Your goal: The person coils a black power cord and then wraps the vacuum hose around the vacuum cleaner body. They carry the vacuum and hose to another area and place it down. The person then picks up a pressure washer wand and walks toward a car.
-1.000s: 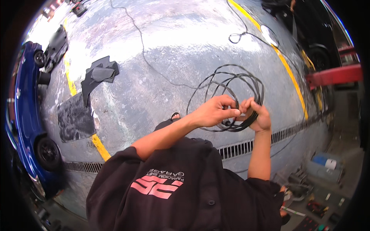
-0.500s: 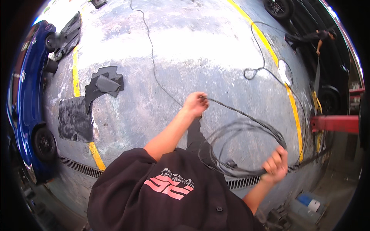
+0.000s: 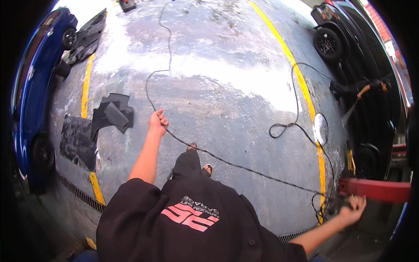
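Note:
A dark twisted cable (image 3: 244,169) stretches taut between my two hands across the front of my body. Out to the left, my left hand (image 3: 158,123) is closed around it, and a thinner-looking length runs on from there over the floor toward the far side. Far to the right, my right hand (image 3: 354,210) grips the bunched loops (image 3: 334,203) of the same cable, which dangle beside a yellow floor line. Those loops are partly dark and blurred, near a red metal arm (image 3: 375,188).
At left, black mats (image 3: 111,114) lie on the floor near a blue car (image 3: 37,94). Another cable (image 3: 298,102) loops across the right yellow line (image 3: 286,49). A person (image 3: 371,89) works beside a black car (image 3: 355,61). A drain grate (image 3: 80,192) crosses the near floor.
My hands have moved apart, the left one leftward and the right one rightward and nearer. The coil went with my right hand, and a longer stretch of cable now spans between them.

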A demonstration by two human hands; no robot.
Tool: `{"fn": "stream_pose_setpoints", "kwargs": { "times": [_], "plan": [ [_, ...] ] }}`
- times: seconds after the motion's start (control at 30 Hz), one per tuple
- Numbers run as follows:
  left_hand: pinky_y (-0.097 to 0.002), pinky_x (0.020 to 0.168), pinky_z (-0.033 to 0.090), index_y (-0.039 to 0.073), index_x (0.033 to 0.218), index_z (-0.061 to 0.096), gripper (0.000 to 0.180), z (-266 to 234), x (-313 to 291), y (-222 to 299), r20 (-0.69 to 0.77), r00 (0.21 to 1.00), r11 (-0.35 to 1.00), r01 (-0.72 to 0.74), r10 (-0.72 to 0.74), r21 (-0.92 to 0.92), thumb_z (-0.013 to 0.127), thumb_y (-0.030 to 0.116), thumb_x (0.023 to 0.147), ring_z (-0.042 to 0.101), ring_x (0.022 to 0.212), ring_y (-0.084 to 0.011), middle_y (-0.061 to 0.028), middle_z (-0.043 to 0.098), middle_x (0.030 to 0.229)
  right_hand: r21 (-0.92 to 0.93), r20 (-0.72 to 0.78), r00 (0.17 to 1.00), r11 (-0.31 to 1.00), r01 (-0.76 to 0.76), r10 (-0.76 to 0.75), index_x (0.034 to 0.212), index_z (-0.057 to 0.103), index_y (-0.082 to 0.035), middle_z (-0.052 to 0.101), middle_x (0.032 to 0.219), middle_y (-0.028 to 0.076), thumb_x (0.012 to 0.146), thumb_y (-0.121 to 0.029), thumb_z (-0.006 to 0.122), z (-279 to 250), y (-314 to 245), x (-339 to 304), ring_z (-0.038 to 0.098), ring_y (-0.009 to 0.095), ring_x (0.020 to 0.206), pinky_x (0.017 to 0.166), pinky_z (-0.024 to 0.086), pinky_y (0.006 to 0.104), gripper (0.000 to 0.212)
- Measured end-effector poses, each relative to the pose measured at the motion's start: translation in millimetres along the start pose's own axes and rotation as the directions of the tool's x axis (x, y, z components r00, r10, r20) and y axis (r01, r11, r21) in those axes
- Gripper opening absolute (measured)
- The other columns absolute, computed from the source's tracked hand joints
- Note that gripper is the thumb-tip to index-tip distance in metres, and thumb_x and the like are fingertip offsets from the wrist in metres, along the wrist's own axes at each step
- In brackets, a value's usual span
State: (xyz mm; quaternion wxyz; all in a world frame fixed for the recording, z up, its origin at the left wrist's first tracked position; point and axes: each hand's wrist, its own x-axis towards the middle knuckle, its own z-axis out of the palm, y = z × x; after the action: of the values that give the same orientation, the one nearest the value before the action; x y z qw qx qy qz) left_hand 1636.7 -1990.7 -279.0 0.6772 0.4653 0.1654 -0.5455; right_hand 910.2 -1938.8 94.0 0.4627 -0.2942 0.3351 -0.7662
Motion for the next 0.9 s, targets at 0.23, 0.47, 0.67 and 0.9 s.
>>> {"fn": "stream_pose_setpoints", "kwargs": {
  "times": [0.23,0.47,0.67,0.9],
  "plan": [
    [-0.0254,0.041,0.024,0.011,0.1,0.05,0.015,198,-4,-65,0.297,0.888,0.935,0.32,-0.352,0.153,0.049,0.025,0.094,0.026,0.042,-0.0068,0.0054,0.03,0.055,-0.233,-0.031,0.869,0.842,-0.488,0.495,0.109,0.062,-0.009,0.03,0.053,-0.009,0.099,-0.027,0.047,73,241,105,0.022,0.004,0.038,0.039,0.021,0.0225,0.026],
    [-0.0259,0.041,0.023,0.012,0.091,0.047,0.023,381,-17,-26,0.491,0.666,0.827,0.435,-0.562,0.356,0.041,0.032,0.1,0.025,0.043,-0.0079,0.0051,0.029,0.055,-0.051,0.349,0.59,0.644,-0.764,0.728,0.1,0.06,-0.009,0.032,0.053,-0.008,0.099,-0.029,0.046,209,426,159,0.025,0.004,0.036,0.037,0.026,0.0229,0.024],
    [-0.0259,0.043,0.023,0.012,0.091,0.044,0.025,505,8,49,0.669,0.64,0.923,0.32,-0.377,0.214,0.035,0.032,0.102,0.024,0.043,-0.008,0.0046,0.028,0.056,-0.27,0.5,0.376,0.553,-0.788,0.78,0.101,0.058,-0.002,0.06,0.081,0.009,0.092,-0.03,0.058,360,522,212,0.061,0.023,0.071,0.063,0.052,0.0361,0.029],
    [-0.0262,0.047,0.03,0.01,0.091,0.044,0.021,583,140,95,0.681,0.716,0.98,0.201,-0.153,0.009,0.039,0.028,0.101,0.033,0.048,-0.0091,0.0028,0.034,0.059,-0.209,0.728,0.11,0.373,-0.904,0.676,0.118,0.052,-0.001,0.054,0.07,0.005,0.1,-0.032,0.041,435,597,285,0.047,0.014,0.053,0.054,0.041,0.0299,0.037]
  ]
}}
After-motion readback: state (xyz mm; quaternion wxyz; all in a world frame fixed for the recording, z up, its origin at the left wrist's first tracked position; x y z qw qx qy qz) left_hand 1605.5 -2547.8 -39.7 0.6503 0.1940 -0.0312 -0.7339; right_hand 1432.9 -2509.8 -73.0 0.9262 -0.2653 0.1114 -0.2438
